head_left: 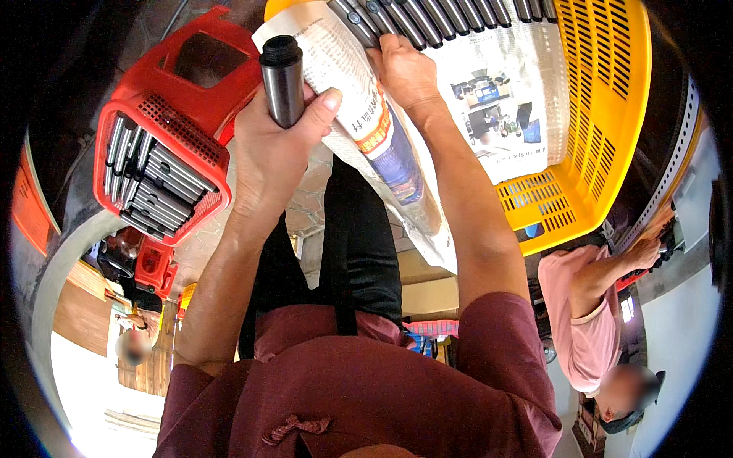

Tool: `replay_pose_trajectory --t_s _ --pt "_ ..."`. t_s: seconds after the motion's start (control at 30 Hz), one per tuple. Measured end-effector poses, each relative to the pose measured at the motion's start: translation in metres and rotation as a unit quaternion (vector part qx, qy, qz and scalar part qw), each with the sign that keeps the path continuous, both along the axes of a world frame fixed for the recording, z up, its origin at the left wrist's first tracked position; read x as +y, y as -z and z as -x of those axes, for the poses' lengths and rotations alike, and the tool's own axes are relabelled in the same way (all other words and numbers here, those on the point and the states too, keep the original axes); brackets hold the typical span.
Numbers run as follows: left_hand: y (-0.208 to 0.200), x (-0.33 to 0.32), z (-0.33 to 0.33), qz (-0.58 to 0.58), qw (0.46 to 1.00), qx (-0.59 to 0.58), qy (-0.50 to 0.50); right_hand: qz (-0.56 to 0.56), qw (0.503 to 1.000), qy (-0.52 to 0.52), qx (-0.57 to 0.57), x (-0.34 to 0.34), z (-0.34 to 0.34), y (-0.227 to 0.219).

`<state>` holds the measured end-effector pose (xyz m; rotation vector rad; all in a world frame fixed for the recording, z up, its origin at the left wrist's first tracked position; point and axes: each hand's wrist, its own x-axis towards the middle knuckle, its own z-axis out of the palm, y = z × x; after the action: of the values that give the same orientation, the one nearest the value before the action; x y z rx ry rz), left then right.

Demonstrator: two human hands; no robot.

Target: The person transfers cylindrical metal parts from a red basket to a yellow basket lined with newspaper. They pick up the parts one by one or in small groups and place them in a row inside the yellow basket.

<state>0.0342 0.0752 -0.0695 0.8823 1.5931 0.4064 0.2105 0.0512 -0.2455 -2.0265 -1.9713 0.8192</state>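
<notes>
To the right, a yellow basket (635,114) bears newspaper (527,80), metal cylinders (445,17) across its far part; left, a red basket (172,116) holds stacked cylinders (158,195).

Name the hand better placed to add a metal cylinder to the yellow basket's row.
Probably the left hand: it holds a black-ended metal cylinder, while the right hand is at the cylinder row in the yellow basket.

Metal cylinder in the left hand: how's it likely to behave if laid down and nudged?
The metal cylinder would likely roll if laid on its side, given its round, straight body. Its shiny, smooth-looking wall may make it a bit slippery in the left hand. It looks like metal, so it's probably stiff and fairly heavy for its size.
</notes>
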Motion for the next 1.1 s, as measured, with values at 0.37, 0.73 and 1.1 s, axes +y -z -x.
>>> replay_pose_trajectory --t_s 0.37,0.73,1.1 --pt "-0.012 -0.006 0.002 0.043 0.997 -0.041 -0.058 0.028 0.996 0.057 0.056 0.005 0.005 -0.005" --pt "-0.039 -0.003 0.026 0.144 0.967 -0.212 -0.016 0.025 0.868 0.231 0.438 0.002 0.013 -0.175" --pt "-0.071 0.018 0.049 0.259 0.908 -0.298 0.142 0.097 0.951 -0.246 0.161 0.012 0.004 -0.236"
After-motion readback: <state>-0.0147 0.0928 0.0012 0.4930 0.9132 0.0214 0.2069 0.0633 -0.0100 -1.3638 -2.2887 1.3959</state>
